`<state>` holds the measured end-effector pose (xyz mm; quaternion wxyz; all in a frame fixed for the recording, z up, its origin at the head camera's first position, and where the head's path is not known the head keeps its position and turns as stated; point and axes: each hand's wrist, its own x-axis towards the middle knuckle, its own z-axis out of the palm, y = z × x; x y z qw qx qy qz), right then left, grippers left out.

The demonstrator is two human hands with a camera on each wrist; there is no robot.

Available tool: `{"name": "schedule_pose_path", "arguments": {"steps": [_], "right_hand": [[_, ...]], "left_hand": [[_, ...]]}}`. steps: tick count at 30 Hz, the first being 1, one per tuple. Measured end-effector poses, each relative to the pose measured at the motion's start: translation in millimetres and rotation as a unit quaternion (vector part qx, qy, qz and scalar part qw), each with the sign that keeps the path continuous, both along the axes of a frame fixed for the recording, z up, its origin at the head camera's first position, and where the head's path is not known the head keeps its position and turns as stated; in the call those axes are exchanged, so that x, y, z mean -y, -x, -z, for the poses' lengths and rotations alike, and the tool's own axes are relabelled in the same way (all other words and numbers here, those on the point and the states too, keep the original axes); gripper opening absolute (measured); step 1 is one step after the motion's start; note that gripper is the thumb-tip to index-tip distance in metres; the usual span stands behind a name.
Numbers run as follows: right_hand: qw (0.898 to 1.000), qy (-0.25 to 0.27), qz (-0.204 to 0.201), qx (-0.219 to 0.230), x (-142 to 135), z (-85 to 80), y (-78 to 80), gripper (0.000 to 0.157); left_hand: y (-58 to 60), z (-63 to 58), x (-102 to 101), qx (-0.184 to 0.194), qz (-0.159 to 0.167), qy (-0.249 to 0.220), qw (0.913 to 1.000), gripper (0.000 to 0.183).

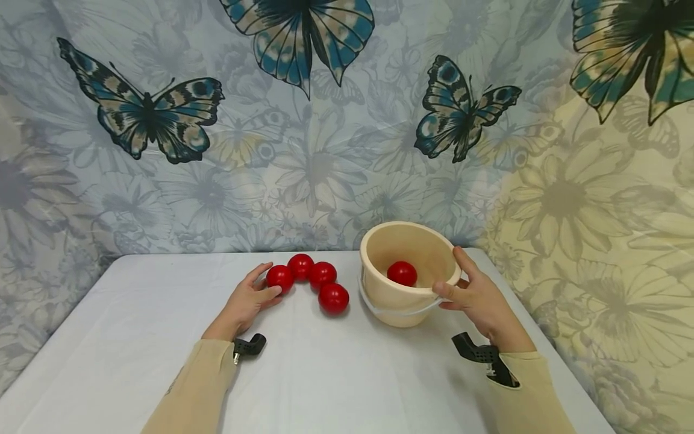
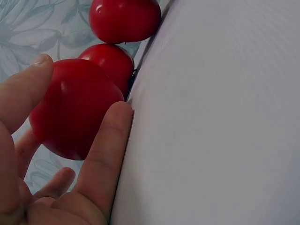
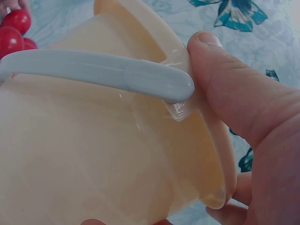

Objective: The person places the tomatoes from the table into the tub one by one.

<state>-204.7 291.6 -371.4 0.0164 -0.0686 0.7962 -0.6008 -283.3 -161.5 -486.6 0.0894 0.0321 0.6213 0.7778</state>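
My left hand [image 1: 250, 302] holds a red tomato [image 1: 280, 278] between thumb and fingers, at the left end of a small cluster. In the left wrist view the thumb and a finger lie on either side of this tomato [image 2: 75, 110], with two more behind it. My right hand [image 1: 479, 296] grips the rim of a cream bucket [image 1: 398, 306] at its right side, the thumb over the edge. Inside the bucket lies one red tomato [image 1: 402, 273]. The bucket's pale handle [image 3: 103, 70] hangs down across its front.
Three more red tomatoes, the nearest one [image 1: 334, 299] among them, sit on the white tablecloth [image 1: 325, 374] between the left hand and the bucket. Behind the table's far edge hangs a butterfly-patterned cloth [image 1: 320, 175].
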Motion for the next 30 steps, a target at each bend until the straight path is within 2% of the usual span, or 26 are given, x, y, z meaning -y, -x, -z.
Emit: {"name": "schedule_pose_path", "arguments": {"steps": [9, 16, 23, 30], "right_hand": [[1.000, -0.002, -0.002, 0.001, 1, 1.3, 1.1, 0.101], [1.000, -0.007, 0.001, -0.002, 1, 0.0, 0.3, 0.102], [1.000, -0.002, -0.001, -0.002, 3, 0.0, 0.3, 0.102], [1.000, -0.006, 0.001, -0.001, 0, -1.0, -0.5, 0.102]], "left_hand": [[2.6, -2.1, -3, 0.015, -0.009, 0.008, 0.9998, 0.082], [5.8, -0.3, -10, 0.003, -0.015, 0.023, 0.9996, 0.078], [2.7, 0.2, -12, -0.007, -0.041, 0.036, 0.9985, 0.078], [-2.3, 1.8, -14, -0.016, -0.056, 0.016, 0.9982, 0.078]]}}
